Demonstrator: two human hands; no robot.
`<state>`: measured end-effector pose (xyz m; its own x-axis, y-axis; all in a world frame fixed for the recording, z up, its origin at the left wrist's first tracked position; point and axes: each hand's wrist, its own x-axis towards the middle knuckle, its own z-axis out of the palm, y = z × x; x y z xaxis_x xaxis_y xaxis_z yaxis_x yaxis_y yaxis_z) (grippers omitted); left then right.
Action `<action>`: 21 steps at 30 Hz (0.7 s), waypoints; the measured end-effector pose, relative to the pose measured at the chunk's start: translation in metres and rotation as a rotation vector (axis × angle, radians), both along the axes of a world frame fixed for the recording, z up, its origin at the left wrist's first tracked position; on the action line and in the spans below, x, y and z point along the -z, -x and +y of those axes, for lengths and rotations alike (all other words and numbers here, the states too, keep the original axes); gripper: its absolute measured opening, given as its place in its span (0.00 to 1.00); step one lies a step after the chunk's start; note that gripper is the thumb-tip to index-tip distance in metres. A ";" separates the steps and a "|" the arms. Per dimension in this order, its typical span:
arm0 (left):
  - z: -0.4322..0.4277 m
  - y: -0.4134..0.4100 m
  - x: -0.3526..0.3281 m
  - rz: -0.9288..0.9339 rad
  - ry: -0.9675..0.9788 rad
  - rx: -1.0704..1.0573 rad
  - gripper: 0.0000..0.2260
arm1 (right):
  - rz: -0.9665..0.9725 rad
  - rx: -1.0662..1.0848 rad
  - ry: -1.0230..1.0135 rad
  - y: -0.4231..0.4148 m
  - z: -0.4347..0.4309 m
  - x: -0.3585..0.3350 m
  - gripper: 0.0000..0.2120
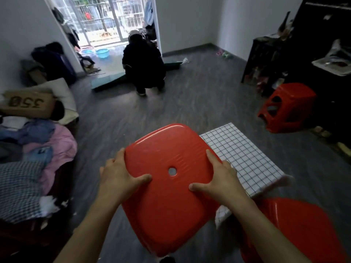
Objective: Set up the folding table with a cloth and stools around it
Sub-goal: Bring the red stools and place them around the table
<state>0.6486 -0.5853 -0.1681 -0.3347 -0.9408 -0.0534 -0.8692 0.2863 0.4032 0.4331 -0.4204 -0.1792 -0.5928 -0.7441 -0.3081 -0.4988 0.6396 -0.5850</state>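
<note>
A red plastic stool (167, 202) with a round hole in its seat fills the lower middle of the view. My left hand (121, 175) grips its left edge, thumb lying on the seat. My right hand (218, 179) grips the right edge the same way. Behind and right of it stands the low table under a white cloth with a dark grid (245, 156). A second red stool (300, 228) sits at the lower right, next to the table. A third red stool (288, 107) stands beyond the table at the right, tilted.
A bed with piled clothes and pillows (32, 149) runs along the left. A person in dark clothes (144, 63) crouches by the balcony door at the back. Dark shelving (307, 54) lines the right wall. Grey floor (190, 99) stretches between them.
</note>
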 end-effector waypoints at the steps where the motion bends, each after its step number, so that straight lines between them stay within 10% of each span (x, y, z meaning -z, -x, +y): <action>1: -0.014 -0.003 0.009 -0.013 -0.021 -0.018 0.54 | 0.001 -0.014 -0.018 -0.001 -0.018 0.006 0.62; 21: -0.188 -0.005 0.272 -0.015 -0.370 -0.247 0.58 | 0.046 -0.234 -0.164 0.029 -0.253 0.260 0.58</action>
<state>0.6532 -0.7734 -0.4401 -0.0983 -0.9090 -0.4049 -0.9000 -0.0924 0.4260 0.4040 -0.6736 -0.4389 -0.4272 -0.8046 -0.4125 -0.6672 0.5884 -0.4567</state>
